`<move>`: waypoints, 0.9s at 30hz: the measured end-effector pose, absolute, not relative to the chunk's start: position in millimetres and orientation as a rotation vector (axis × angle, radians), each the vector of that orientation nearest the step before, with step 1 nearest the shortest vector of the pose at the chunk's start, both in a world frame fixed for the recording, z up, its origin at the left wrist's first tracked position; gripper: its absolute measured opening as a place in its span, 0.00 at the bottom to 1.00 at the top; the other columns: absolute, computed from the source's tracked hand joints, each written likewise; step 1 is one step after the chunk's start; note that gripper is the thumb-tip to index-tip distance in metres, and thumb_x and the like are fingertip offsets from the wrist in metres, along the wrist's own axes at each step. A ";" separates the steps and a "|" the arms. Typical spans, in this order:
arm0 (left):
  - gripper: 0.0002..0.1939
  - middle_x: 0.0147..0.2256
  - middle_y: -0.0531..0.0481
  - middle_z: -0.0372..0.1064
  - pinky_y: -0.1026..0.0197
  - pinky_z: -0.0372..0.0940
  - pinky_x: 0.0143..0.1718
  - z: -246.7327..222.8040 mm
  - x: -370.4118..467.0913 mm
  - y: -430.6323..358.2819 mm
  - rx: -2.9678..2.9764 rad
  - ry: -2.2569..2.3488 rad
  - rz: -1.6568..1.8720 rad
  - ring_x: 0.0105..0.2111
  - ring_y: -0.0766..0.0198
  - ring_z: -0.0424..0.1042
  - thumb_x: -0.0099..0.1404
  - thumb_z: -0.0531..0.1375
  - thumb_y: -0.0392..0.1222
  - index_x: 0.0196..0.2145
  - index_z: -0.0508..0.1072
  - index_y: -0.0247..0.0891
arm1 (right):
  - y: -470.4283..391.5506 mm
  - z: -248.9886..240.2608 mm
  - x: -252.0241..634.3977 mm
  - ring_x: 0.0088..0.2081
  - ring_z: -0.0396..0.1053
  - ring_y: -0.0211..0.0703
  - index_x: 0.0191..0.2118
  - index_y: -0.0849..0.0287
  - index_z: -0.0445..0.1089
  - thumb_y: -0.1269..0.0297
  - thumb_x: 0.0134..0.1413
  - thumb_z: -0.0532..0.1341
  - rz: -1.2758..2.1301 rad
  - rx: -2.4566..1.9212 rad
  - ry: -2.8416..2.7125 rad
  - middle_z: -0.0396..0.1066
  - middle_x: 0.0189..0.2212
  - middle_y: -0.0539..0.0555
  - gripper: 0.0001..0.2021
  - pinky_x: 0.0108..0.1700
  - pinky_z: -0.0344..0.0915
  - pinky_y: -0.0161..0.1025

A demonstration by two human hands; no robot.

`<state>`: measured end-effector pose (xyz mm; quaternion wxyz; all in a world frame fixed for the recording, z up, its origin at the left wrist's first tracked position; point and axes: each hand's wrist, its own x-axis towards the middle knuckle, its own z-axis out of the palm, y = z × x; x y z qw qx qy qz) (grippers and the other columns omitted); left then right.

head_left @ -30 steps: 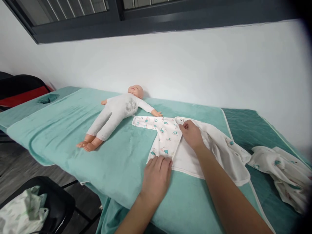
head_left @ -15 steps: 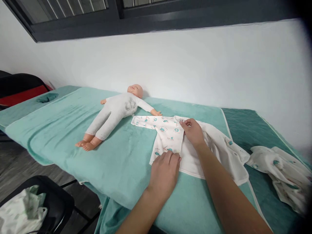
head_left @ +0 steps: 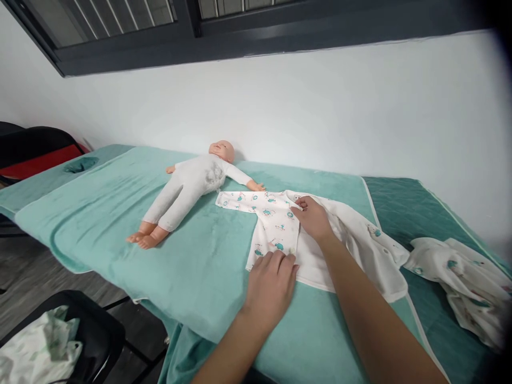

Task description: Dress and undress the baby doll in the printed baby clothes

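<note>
A white baby shirt (head_left: 276,224) with small teal prints lies spread on the bed, one sleeve stretched left and its right side opened out, showing plain white inside. My right hand (head_left: 313,217) pinches the front panel's edge just below the neckline. Lower down, my left hand (head_left: 272,285) has its fingers curled over the bottom corner of the same panel; its thumb is mostly hidden. Left of the shirt, a baby doll (head_left: 196,176) in a white cloth body lies on its back. One doll hand almost touches the sleeve's upper edge.
A light green cover (head_left: 192,282) lies over the darker green bed (head_left: 396,208). Crumpled printed baby clothing (head_left: 460,282) sits at the right. A black chair (head_left: 100,330) at lower left holds a pale cloth (head_left: 40,346). Behind the bed rises a white wall (head_left: 304,112) below a dark window frame.
My right hand has shifted slightly left, bringing the shirt's front edge with it. My left hand stays at the lower corner. The view has tilted a little.
</note>
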<state>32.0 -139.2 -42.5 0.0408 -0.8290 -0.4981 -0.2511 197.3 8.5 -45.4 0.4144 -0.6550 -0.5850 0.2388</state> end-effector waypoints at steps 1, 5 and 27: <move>0.08 0.37 0.49 0.70 0.55 0.63 0.36 -41.4 32.4 -139.5 -2.536 -1.539 -0.751 0.36 0.59 0.70 0.71 0.53 0.42 0.45 0.70 0.41 | 8.7 -45.4 197.3 0.34 0.66 0.42 0.38 0.56 0.68 0.57 0.47 0.60 0.600 -1.648 -1.466 0.71 0.36 0.51 0.12 0.41 0.61 0.40; 0.12 0.38 0.48 0.70 0.51 0.63 0.40 -37.8 35.1 -140.2 -2.482 -1.642 -0.690 0.38 0.55 0.69 0.68 0.57 0.46 0.47 0.70 0.41 | 9.5 -44.8 197.1 0.34 0.66 0.42 0.37 0.56 0.68 0.56 0.46 0.60 0.595 -1.678 -1.459 0.71 0.36 0.52 0.13 0.41 0.61 0.40; 0.07 0.34 0.48 0.73 0.54 0.60 0.38 -45.5 31.3 -135.4 -2.356 -1.815 -0.825 0.35 0.58 0.70 0.71 0.52 0.37 0.40 0.70 0.40 | 12.9 -48.4 194.1 0.36 0.68 0.44 0.36 0.54 0.67 0.59 0.51 0.58 0.517 -1.743 -1.516 0.71 0.32 0.51 0.07 0.39 0.59 0.38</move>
